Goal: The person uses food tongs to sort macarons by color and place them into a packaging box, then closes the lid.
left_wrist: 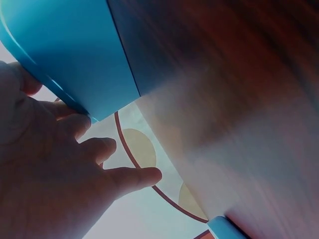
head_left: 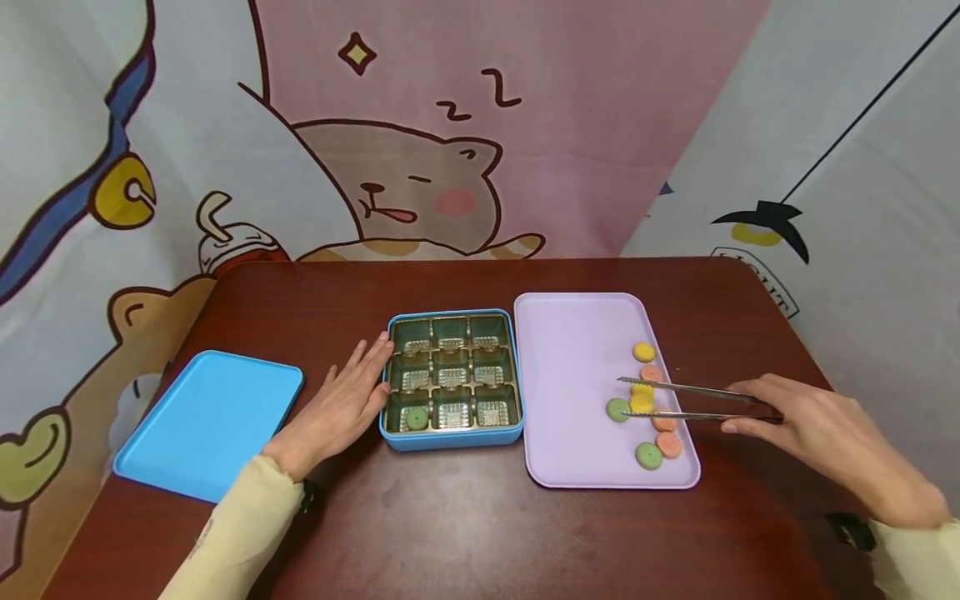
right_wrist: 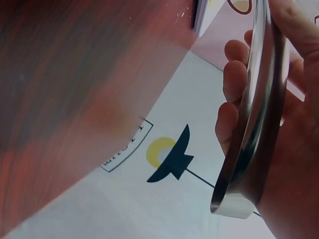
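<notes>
My left hand (head_left: 341,408) rests its fingers along the left rim of a blue box (head_left: 457,442) with a gold compartment insert. A green macaron-like piece (head_left: 417,418) lies in the front-left compartment. My right hand (head_left: 817,429) grips metal tongs (head_left: 705,388), seen close up as a bent steel band (right_wrist: 259,109) in the right wrist view. The tong arms stand apart over a lilac tray (head_left: 577,375), around a yellow piece (head_left: 641,392) and near a green piece (head_left: 617,409). In the left wrist view the fingers (left_wrist: 94,149) lie straight beside the box wall (left_wrist: 75,55).
A blue lid-like tray (head_left: 213,421) lies at the table's left. On the lilac tray's right side are another yellow piece (head_left: 643,352), several pink pieces (head_left: 669,445) and a second green piece (head_left: 648,456). A printed curtain (head_left: 570,125) hangs behind the brown table (head_left: 450,533).
</notes>
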A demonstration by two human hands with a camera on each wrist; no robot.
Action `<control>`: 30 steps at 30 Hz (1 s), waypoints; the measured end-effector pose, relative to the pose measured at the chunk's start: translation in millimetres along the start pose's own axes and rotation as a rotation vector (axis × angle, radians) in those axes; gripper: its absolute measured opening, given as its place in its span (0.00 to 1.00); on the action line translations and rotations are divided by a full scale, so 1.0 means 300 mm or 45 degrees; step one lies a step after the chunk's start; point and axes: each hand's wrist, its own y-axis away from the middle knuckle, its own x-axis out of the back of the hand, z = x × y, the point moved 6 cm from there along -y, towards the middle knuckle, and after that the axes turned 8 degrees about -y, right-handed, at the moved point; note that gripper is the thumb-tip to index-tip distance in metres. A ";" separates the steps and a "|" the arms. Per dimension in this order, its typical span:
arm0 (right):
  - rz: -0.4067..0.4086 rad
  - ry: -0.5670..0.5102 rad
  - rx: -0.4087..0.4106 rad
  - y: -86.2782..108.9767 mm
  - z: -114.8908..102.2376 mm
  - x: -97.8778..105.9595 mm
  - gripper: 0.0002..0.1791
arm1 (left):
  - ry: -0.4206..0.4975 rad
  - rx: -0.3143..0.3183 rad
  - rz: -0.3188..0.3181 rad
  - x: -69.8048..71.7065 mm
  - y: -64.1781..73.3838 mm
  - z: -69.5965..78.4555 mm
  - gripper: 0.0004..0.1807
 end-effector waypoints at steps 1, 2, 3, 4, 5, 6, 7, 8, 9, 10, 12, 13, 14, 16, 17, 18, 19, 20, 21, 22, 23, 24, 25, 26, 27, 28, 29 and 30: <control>-0.023 0.015 -0.020 0.000 0.002 -0.001 0.29 | -0.002 -0.001 0.001 0.001 0.000 0.000 0.35; -0.040 0.021 -0.024 -0.001 0.003 -0.002 0.29 | -0.005 -0.002 0.001 0.003 -0.001 0.000 0.35; -0.059 0.025 -0.036 -0.001 0.004 -0.002 0.29 | -0.006 -0.002 0.000 0.004 -0.002 0.000 0.35; -0.077 0.033 -0.040 -0.002 0.003 -0.002 0.29 | -0.009 -0.002 0.000 0.004 -0.002 0.000 0.35; -0.091 0.042 -0.041 -0.004 0.001 -0.003 0.30 | -0.011 -0.001 0.002 0.005 -0.003 -0.001 0.35; -0.097 0.053 -0.034 -0.005 -0.001 -0.003 0.30 | -0.014 0.001 0.003 0.005 -0.003 -0.001 0.35; -0.102 0.058 -0.026 -0.008 -0.005 -0.004 0.30 | -0.017 0.004 0.004 0.006 -0.003 -0.001 0.35; -0.099 0.064 -0.012 -0.010 -0.009 -0.005 0.30 | -0.019 0.008 0.005 0.005 -0.004 -0.002 0.35; -0.096 0.066 -0.007 -0.012 -0.013 -0.005 0.31 | -0.023 0.011 0.008 0.005 -0.004 -0.002 0.35; -0.091 0.071 0.007 -0.014 -0.015 -0.006 0.30 | -0.024 0.013 0.008 0.004 -0.004 -0.002 0.35; -0.059 0.075 0.052 -0.020 -0.021 -0.008 0.30 | -0.021 0.016 0.005 0.002 -0.004 -0.002 0.35; -0.036 0.077 0.077 -0.023 -0.024 -0.007 0.30 | -0.020 0.015 0.002 0.002 -0.004 -0.002 0.36; -0.013 0.078 0.101 -0.026 -0.026 -0.007 0.29 | -0.016 0.013 0.000 0.001 -0.005 -0.001 0.36; 0.029 0.083 0.142 -0.032 -0.030 -0.006 0.29 | -0.015 0.007 0.002 0.001 -0.008 0.002 0.36; 0.039 0.083 0.157 -0.034 -0.031 -0.007 0.29 | -0.011 0.007 0.000 0.000 -0.009 0.003 0.36; 0.046 0.081 0.165 -0.037 -0.033 -0.007 0.29 | -0.009 0.006 -0.002 -0.001 -0.010 0.004 0.36; 0.051 0.078 0.170 -0.040 -0.034 -0.008 0.29 | -0.008 0.005 -0.004 -0.002 -0.012 0.005 0.36; 0.055 0.074 0.177 -0.043 -0.036 -0.010 0.29 | -0.006 0.006 -0.006 -0.002 -0.013 0.005 0.36; 0.056 0.070 0.180 -0.047 -0.039 -0.011 0.29 | -0.005 0.007 -0.008 -0.002 -0.014 0.006 0.36; 0.057 0.065 0.187 -0.051 -0.043 -0.013 0.29 | -0.001 0.008 -0.012 -0.001 -0.014 0.005 0.36; 0.057 0.063 0.192 -0.055 -0.047 -0.016 0.29 | 0.002 0.010 -0.016 -0.001 -0.013 0.005 0.36; 0.062 0.058 0.199 -0.060 -0.052 -0.019 0.28 | 0.002 0.010 -0.017 0.000 -0.013 0.004 0.36; 0.070 0.053 0.208 -0.066 -0.057 -0.023 0.28 | 0.001 0.011 -0.019 0.002 -0.012 0.003 0.36; 0.076 0.053 0.217 -0.072 -0.062 -0.026 0.28 | 0.001 0.013 -0.020 0.003 -0.011 0.002 0.36; 0.081 0.055 0.224 -0.079 -0.068 -0.030 0.27 | 0.000 0.013 -0.019 0.004 -0.011 0.001 0.35; 0.082 0.056 0.221 -0.086 -0.072 -0.033 0.27 | 0.000 0.015 -0.020 0.004 -0.010 0.000 0.35; 0.077 0.057 0.213 -0.094 -0.075 -0.037 0.27 | 0.000 0.017 -0.020 0.004 -0.009 -0.001 0.36; 0.070 0.054 0.204 -0.101 -0.078 -0.041 0.27 | 0.001 0.018 -0.018 0.004 -0.009 -0.002 0.36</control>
